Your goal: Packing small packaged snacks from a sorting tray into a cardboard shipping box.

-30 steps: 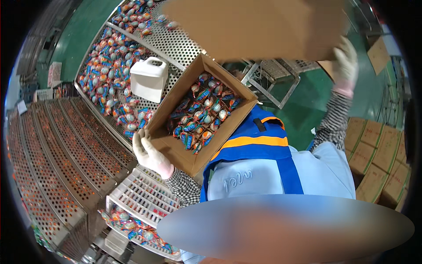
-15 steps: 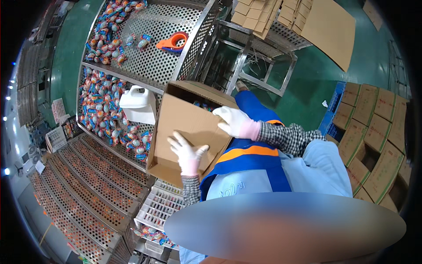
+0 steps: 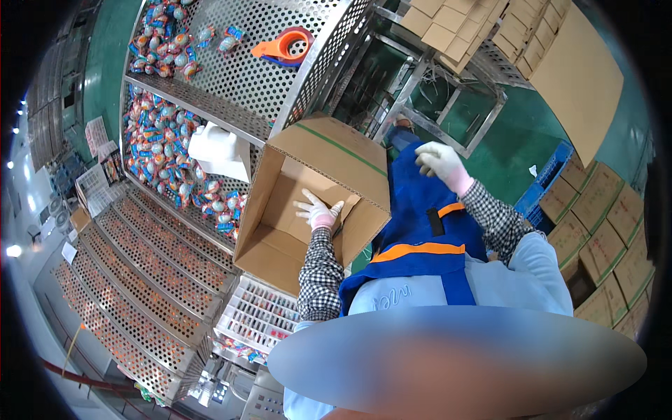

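Note:
A cardboard box [image 3: 329, 145] with a green stripe stands at the centre, tilted over the metal tray's edge. My left hand [image 3: 316, 210], in a white glove with a pink cuff, is inside it, fingers spread against a flat cardboard piece; whatever lies beneath that is hidden. My right hand [image 3: 439, 163], gloved alike, is raised right of the box, empty, fingers loosely bent and apart. Left of the box, a white plastic scoop [image 3: 213, 150] rests among wrapped sweets [image 3: 157, 133] in the perforated tray.
An orange tape dispenser [image 3: 280, 47] lies in the tray's upper section. Cardboard dividers [image 3: 441, 24] and a sheet [image 3: 581, 84] top a metal stand. Stacked cartons [image 3: 598, 245] on a blue pallet stand right. Perforated slatted conveyors [image 3: 140, 280] and a white crate [image 3: 255, 315] are lower left.
The raised cardboard sheet came down into the box, covering the sweets. My left hand went from the box's rim to inside it; my right hand left the cardboard and moved right.

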The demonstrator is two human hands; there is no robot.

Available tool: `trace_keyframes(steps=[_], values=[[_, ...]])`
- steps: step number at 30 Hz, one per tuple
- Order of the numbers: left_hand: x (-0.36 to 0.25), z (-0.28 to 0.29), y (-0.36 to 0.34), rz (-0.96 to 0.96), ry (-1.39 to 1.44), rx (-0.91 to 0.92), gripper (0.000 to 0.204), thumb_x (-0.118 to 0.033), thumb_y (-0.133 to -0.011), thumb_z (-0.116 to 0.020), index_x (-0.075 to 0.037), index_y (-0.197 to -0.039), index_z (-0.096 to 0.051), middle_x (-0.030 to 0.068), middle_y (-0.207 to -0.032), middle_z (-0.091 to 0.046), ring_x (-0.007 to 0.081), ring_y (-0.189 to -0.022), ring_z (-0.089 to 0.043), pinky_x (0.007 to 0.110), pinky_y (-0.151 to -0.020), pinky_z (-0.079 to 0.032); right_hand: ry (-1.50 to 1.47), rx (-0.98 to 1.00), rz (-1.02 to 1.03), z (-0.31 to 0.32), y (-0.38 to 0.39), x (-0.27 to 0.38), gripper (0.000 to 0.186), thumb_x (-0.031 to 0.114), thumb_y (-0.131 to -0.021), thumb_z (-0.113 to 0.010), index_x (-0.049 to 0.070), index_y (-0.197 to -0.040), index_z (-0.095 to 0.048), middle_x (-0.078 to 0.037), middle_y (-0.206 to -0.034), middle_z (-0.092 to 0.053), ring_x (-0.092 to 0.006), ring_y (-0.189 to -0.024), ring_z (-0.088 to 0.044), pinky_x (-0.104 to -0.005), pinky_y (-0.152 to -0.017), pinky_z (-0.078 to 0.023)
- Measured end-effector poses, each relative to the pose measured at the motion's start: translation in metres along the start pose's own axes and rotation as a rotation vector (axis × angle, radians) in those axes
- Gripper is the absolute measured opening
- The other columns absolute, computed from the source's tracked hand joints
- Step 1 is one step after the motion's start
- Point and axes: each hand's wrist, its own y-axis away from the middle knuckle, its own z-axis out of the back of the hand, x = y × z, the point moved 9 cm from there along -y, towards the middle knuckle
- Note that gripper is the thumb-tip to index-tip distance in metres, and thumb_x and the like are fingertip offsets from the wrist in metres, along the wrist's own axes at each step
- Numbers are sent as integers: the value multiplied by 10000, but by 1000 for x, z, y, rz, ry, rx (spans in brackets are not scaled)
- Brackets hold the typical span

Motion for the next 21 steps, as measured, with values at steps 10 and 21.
trace_keyframes(steps=[10, 21], values=[[-15, 67, 14, -675, 155, -505, 933, -476, -748, -676, -70, -1427, -182, 298, -1426, -208, 475, -1294, -255, 484, -1028, -334, -261, -275, -146, 79, 43, -158, 328, 137, -878, -537, -19, -1166, -517, -107, -964, -613, -151, -743, -600, -250, -642, -500], [-43, 79, 277, -1843, 881, 1052, 532, -372, -877, -595, -5, -1247, -486, 193, -1155, -571, 280, -1055, -562, 430, -879, -461, -378, -323, -85, 79, 65, -253, 325, 140, -878, -562, -37, -1147, -518, -88, -937, -598, -126, -714, -578, -221, -591, -467]])
